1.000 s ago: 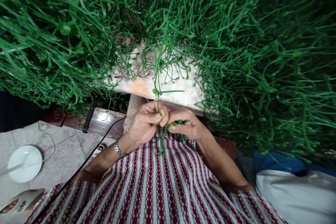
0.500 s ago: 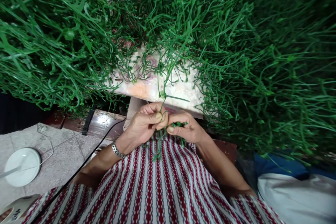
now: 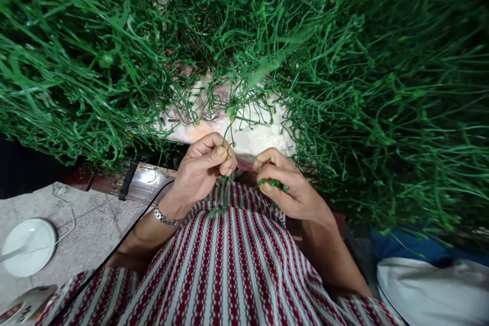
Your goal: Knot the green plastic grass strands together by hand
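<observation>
My left hand (image 3: 200, 173), a metal watch on its wrist, pinches a thin branched green stem (image 3: 230, 130) between thumb and forefinger. The stem reaches up over the table edge, while other green ends dangle below the hand. A short gap to the right, my right hand (image 3: 296, 191) is curled around a cluster of small green pieces (image 3: 274, 183). Its thumb and forefinger are close together; whether anything is pinched at their tips I cannot make out. Both hands are above my striped lap.
Heaps of green branching stems (image 3: 382, 102) cover most of the table, on both sides and at the back. A pale patterned tabletop (image 3: 260, 137) shows in the middle. A black cable (image 3: 126, 234) runs past my left arm. On the floor at left stands a round white base (image 3: 29, 247).
My hands have moved apart, the left one slightly leftward and up, the right one to the right. The stem stays in the left fingers, the small green pieces in the right.
</observation>
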{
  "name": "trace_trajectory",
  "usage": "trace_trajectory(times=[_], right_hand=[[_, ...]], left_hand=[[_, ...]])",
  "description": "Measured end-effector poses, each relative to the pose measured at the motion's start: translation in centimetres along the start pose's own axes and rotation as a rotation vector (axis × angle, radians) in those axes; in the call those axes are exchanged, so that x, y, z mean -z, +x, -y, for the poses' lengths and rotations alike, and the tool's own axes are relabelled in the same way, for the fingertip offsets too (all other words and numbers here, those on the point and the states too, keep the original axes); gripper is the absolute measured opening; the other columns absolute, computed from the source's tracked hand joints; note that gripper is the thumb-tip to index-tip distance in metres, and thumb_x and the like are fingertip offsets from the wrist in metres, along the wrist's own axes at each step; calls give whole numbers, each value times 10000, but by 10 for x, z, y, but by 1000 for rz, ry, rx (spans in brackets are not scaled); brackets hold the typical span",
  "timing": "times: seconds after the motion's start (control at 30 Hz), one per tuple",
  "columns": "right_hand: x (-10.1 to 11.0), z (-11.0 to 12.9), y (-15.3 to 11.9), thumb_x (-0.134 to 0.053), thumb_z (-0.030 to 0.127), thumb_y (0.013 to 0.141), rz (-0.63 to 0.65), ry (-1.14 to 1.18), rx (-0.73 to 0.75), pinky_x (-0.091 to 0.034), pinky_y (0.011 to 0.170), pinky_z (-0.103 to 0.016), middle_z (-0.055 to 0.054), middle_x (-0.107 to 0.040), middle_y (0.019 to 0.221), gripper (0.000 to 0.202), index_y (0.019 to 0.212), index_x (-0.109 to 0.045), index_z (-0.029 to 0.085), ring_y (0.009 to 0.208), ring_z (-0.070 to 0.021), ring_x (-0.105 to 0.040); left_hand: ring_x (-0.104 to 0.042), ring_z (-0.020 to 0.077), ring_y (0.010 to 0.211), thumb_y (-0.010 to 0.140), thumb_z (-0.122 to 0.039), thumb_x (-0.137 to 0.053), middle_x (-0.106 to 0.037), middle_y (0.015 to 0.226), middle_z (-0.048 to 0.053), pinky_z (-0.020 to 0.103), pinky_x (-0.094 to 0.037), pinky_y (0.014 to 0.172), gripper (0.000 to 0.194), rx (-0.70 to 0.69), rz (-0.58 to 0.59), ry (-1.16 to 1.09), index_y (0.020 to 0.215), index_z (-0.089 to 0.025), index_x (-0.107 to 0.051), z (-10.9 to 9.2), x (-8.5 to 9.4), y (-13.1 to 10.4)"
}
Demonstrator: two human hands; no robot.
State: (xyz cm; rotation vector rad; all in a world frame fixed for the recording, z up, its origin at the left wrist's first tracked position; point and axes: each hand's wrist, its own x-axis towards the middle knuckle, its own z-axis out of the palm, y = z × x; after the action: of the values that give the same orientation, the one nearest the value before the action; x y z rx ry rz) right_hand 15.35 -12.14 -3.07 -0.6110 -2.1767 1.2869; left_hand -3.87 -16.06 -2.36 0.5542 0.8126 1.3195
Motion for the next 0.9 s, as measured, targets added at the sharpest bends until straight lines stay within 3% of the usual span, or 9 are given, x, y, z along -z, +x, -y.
trace_trajectory(times=[0.1,0.17,0.23,0.3,0.37,0.57,0.67,0.77,0.9], right_hand=[[2,11,-1,-439,329,892,-30,-123,-24,-385,953,-408,-132,-380,1322,236,761,-561,175,1227,-257,-388],[0,14,-2,-431,288,898,-54,-113,-30,-359,997,-413,-114,-335,1401,205,770,-547,178,1291,-258,-340],[-6,13,-2,-409,239,909,-90,-53,-33,-410,951,-377,-117,-489,1282,169,819,-541,184,1180,-217,-480],[-15,9,-1,-390,205,914,-124,-6,-60,-482,814,-315,-86,-627,1027,153,890,-540,187,910,-157,-614],[-24,5,0,-416,189,903,-144,-43,-95,-494,704,-274,-45,-645,849,133,924,-547,185,726,-126,-615],[-35,11,5,-489,157,870,-234,-175,-103,-482,772,-247,-54,-659,961,204,1063,-550,175,868,-131,-625],[-36,15,10,-522,198,862,-251,-209,-111,-492,762,-246,-57,-670,972,219,1077,-552,172,844,-133,-636],[-40,15,14,-574,255,834,-289,-249,-108,-498,681,-231,-27,-680,842,204,1019,-580,168,706,-120,-628],[-38,12,11,-568,203,831,-385,-311,-35,-471,601,-203,-1,-649,711,84,898,-595,161,611,-99,-596]], left_hand=[[-469,101,503,746,-266,-642,-471,494,-35,258,-376,550,225,-19,-20,8,659,-171,-456,-1,1,2],[-456,98,490,751,-266,-630,-462,482,-38,268,-377,561,225,-51,-18,-17,647,-173,-453,-3,1,3],[-444,99,476,741,-268,-630,-450,459,-41,280,-375,563,232,-102,-12,-54,631,-176,-447,-4,-1,3],[-427,100,459,718,-285,-642,-437,436,-44,287,-369,554,244,-146,-11,-83,617,-182,-445,-6,-4,4],[-411,100,445,700,-322,-652,-414,419,-47,291,-364,541,260,-173,-13,-98,608,-188,-449,-8,-7,5],[-382,96,423,702,-356,-644,-346,404,-50,287,-352,515,274,-245,32,-141,592,-193,-454,-14,-7,9],[-374,93,416,704,-329,-638,-330,392,-48,275,-352,507,278,-266,60,-196,569,-184,-443,-16,-11,12],[-371,87,400,700,-322,-630,-318,378,-50,260,-361,496,286,-253,97,-258,550,-175,-435,-15,-17,15],[-438,100,423,716,-342,-599,-371,390,-42,273,-410,521,243,-246,173,-256,574,-177,-491,-12,-24,19]])
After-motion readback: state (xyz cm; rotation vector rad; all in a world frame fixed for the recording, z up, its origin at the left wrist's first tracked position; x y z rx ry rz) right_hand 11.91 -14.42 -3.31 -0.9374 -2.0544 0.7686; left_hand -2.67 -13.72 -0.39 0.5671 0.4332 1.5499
